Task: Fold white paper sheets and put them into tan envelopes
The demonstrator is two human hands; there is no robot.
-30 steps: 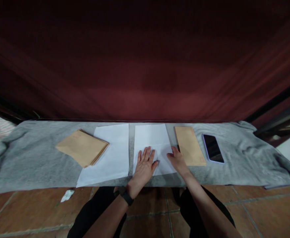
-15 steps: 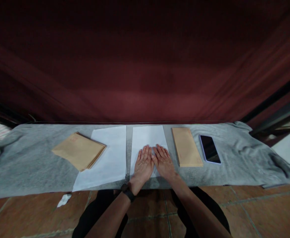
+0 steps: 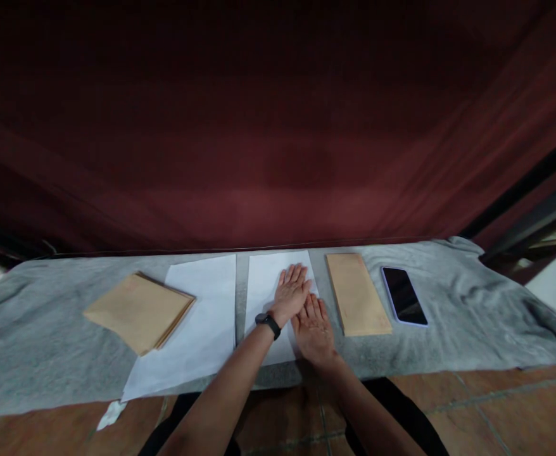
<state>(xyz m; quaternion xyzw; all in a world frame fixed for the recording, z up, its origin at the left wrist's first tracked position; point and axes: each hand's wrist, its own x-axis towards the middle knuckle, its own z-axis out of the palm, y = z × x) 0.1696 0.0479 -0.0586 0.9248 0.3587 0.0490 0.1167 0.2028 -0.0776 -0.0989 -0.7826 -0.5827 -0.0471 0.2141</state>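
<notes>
My left hand [image 3: 292,294] lies flat, fingers stretched out, on the upper right part of a white sheet of paper [image 3: 261,285]. A dark band circles that wrist. Just below and to its right, my right hand [image 3: 315,330] rests flat on the sheet's right edge, its fingertips close against the left hand. Neither hand grips anything. Right of the hands lies a stack of brown envelopes [image 3: 358,294]. On the left, more white paper [image 3: 206,316] is partly covered by a second, slanted stack of brown envelopes [image 3: 140,310].
A phone [image 3: 404,296] in a light purple case lies right of the envelopes. Grey cloth [image 3: 463,316] covers the narrow surface, with a dark red backdrop [image 3: 278,158] behind it. Below are floor tiles [image 3: 477,399] and a white scrap [image 3: 111,415].
My left hand has slid up and to the right across the sheet, ahead of the right hand. My right hand has stayed near the sheet's right edge. The camera view has shifted slightly.
</notes>
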